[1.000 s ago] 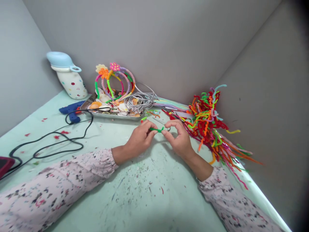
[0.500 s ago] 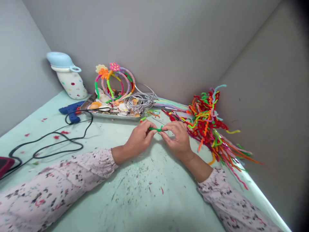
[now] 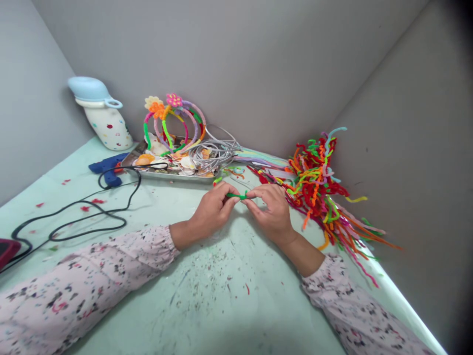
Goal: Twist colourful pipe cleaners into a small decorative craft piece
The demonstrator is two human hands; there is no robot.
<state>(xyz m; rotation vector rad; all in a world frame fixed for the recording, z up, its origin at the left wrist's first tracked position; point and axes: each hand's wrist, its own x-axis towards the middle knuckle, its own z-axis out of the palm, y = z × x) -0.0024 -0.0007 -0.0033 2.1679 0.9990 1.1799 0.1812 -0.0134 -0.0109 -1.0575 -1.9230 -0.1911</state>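
Between my two hands, over the middle of the table, is a short length of green pipe cleaner [image 3: 235,196]. My left hand [image 3: 216,206] pinches its left part between thumb and fingers. The thumb and forefinger of my right hand [image 3: 271,209] are closed on its right end, where a small green tip sticks up. Thin grey wire [image 3: 242,182] shows just behind the fingers. A small piece with yellow-green and red wrapping [image 3: 217,181] pokes out behind my left hand; how it joins the green length is hidden.
Behind my hands, a metal tray [image 3: 177,176] holds fuzzy headbands with flowers [image 3: 165,123], felt-like scraps and coiled grey wire [image 3: 216,154]. Left are a blue glue gun [image 3: 109,167], black cable [image 3: 88,203] and a white bottle [image 3: 109,129]. Right lies a heap of coloured pipe cleaners [image 3: 318,182].
Both hands keep their pinch on the green pipe cleaner, with hardly any movement. The whole view has shifted slightly.
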